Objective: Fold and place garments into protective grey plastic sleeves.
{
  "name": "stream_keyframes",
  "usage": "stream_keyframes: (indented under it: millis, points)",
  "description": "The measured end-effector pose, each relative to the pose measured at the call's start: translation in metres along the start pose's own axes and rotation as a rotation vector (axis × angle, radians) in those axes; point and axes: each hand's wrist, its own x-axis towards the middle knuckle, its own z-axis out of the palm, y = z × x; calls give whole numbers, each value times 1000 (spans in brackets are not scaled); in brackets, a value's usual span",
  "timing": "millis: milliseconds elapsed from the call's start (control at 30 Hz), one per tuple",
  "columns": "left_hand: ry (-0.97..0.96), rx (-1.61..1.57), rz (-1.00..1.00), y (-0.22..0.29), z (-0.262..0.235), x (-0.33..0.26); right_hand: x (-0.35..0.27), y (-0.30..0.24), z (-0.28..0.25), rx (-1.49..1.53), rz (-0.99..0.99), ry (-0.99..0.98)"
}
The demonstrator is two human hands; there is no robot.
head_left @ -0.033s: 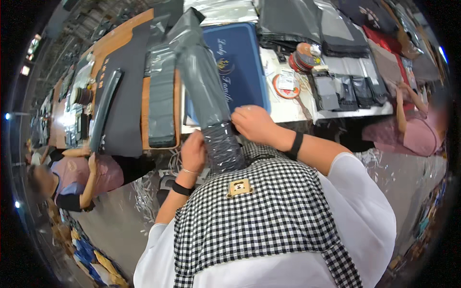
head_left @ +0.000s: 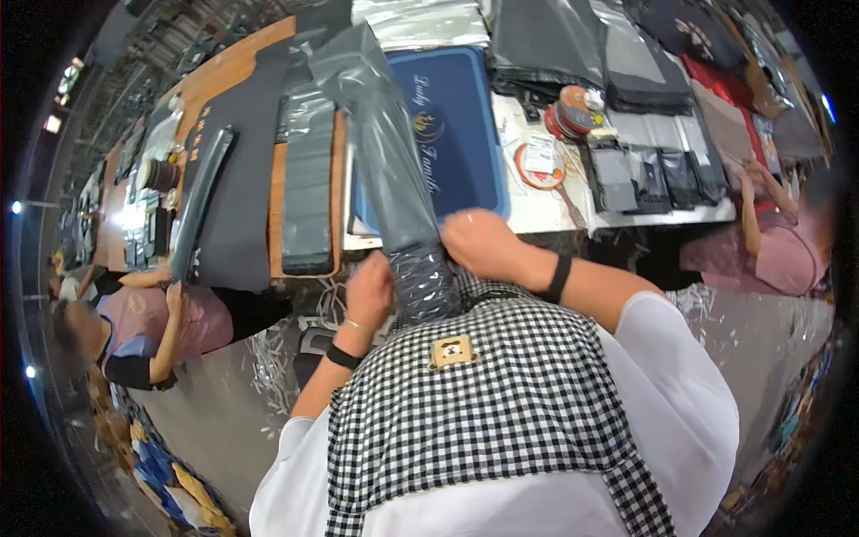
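Note:
A long grey plastic bag [head_left: 389, 170] runs from the far side of the table toward my waist. Its near end meets a dark, wrinkled, shiny bundle [head_left: 420, 277] that rests against my checked apron. My left hand [head_left: 369, 291] is closed at the bundle's left side, where the bag's edge lies. On the other side, my right hand [head_left: 483, 244] is curled closed at the bag's right edge. What the fingertips pinch is mostly hidden. Beneath the bag lies a flat blue mat [head_left: 461, 116] with a lighter border and printed lettering.
A stack of folded grey plastic bags [head_left: 307, 206] sits left of the bag. To the right are tape rolls [head_left: 573, 116], an orange-rimmed disc [head_left: 540, 161] and small dark packets [head_left: 649, 179]. One co-worker [head_left: 161, 327] handles a dark roll [head_left: 204, 206] at left; another [head_left: 787, 233] works at right.
Both hands have shifted slightly toward my body along with the bag's near edge. The whole view has also moved a little.

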Motion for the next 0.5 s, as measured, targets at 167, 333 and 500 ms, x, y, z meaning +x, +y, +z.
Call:
stream_keyframes:
  millis: [167, 333, 500]
  points:
    - [-315, -300, -213, 19, 28, -52, -73, 0, 29, 105, 27, -120]
    - [-333, -709, -286, 15, 6, -13, -46, 10, 21, 657, 505, -153]
    - [-141, -1103, -375, 60, -63, 91, 27, 37, -58, 892, 547, 33]
